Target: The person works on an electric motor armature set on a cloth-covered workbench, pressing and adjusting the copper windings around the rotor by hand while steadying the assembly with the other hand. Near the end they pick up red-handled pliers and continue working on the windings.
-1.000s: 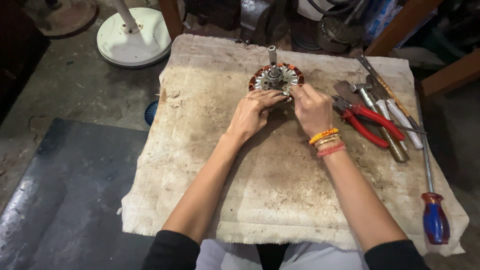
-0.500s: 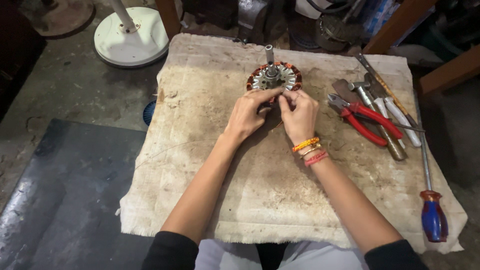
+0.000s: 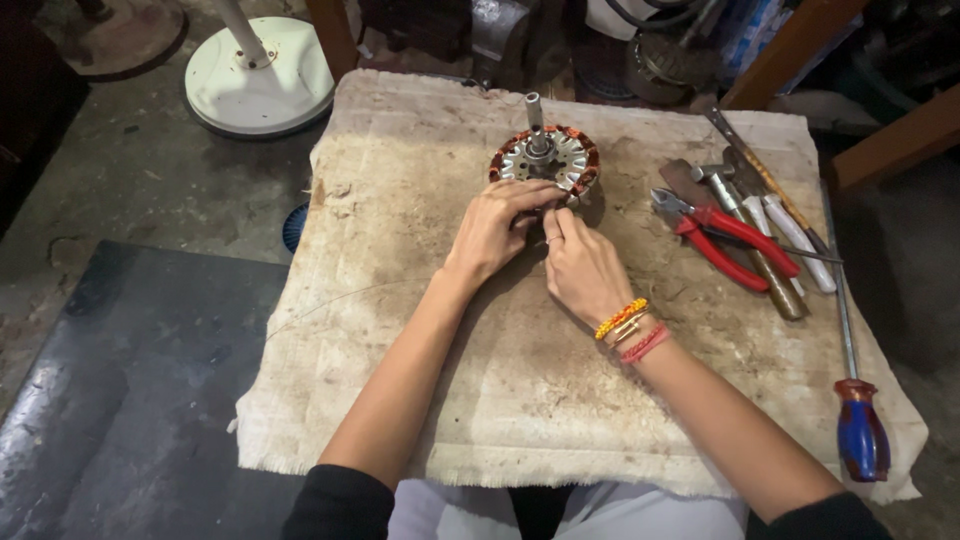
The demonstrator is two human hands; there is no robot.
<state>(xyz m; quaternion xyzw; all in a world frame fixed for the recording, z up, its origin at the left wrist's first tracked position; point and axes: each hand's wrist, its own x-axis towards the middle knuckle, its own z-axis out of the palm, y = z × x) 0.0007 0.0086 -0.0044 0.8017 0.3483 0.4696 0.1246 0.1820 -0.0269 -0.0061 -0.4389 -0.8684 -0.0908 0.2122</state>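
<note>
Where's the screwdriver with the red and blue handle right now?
In the head view, the screwdriver lies at the right edge of the stained cloth, handle toward the person, just right of the red-handled pliers and well clear of the right hand.

Motor stator (image 3: 545, 158) on cloth (image 3: 420, 330); pliers (image 3: 725, 235), seemingly touching, right.

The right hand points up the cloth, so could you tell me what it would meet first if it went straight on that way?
The right hand would most likely meet the round motor stator first; its fingers already lie at its near edge.
</note>
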